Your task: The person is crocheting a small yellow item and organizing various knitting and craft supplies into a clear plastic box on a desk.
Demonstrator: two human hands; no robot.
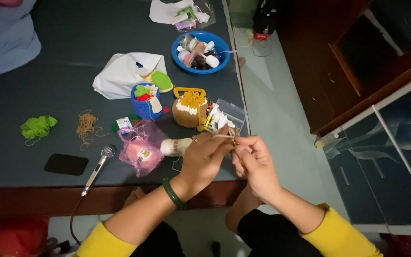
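My left hand (204,159) and my right hand (254,162) meet over the front right corner of a dark mattress (63,71). Between their fingertips they pinch a small tan crochet piece (230,134) with a strand of tan yarn running to it. A green bangle (173,193) sits on my left wrist. A white and tan crocheted piece (176,146) lies just left of my left hand. Behind the hands stands a small brown crocheted basket (189,109) with a yellow handle.
A blue crocheted basket (145,101), a pink plastic bag (140,148), a clear plastic box (224,116), a blue bowl of small bottles (200,51), a white bag (122,72), green yarn (37,127), tan yarn (86,126), a microphone (98,166) and a black phone (66,164) lie on the mattress.
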